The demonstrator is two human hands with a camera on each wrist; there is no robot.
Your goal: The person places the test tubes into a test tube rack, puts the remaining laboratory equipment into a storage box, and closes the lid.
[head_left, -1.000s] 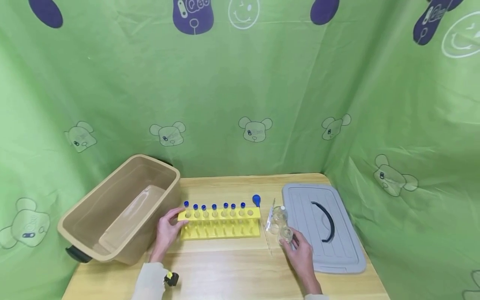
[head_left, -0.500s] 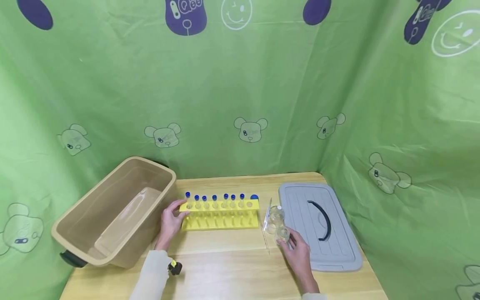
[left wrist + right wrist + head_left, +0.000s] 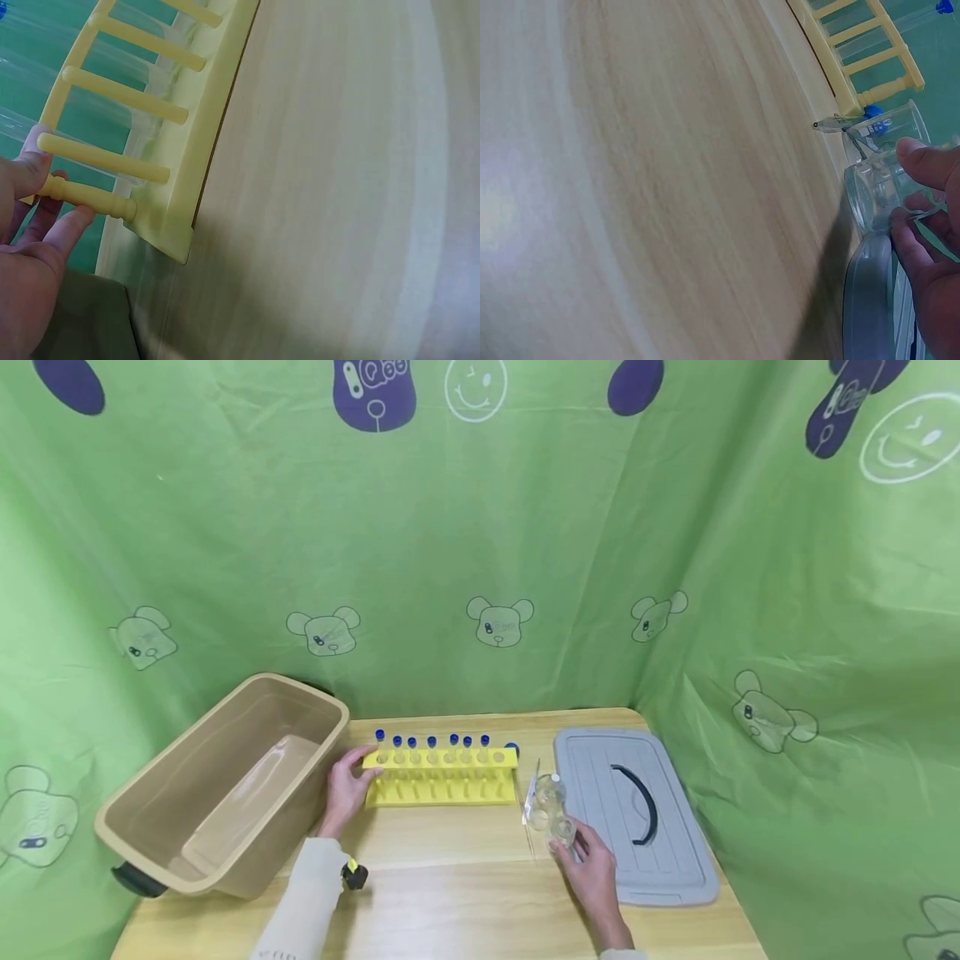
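Note:
A yellow test tube rack (image 3: 442,798) stands upright on the table, bearing several clear tubes with blue caps (image 3: 431,741). My left hand (image 3: 347,791) grips its left end; in the left wrist view the thumb and fingers close around the turned end post (image 3: 82,196). On the right, my right hand (image 3: 592,870) holds a clear glass vessel (image 3: 866,196) between thumb and fingers, low at the table. Just behind that vessel is another clear glass container (image 3: 911,120). A blue rubber bulb (image 3: 512,748) shows behind the rack's right end, partly hidden.
A large tan bin (image 3: 225,760) stands at the left, near my left forearm. Its grey lid (image 3: 600,810) with a black handle lies flat at the right, close beside my right hand. Thin rods (image 3: 528,802) lie between rack and glassware. Green curtains surround the table.
The rack has slid toward the table's back edge, my left hand moving with it, and now covers more of the blue bulb. My right hand keeps its hold on the glass vessel.

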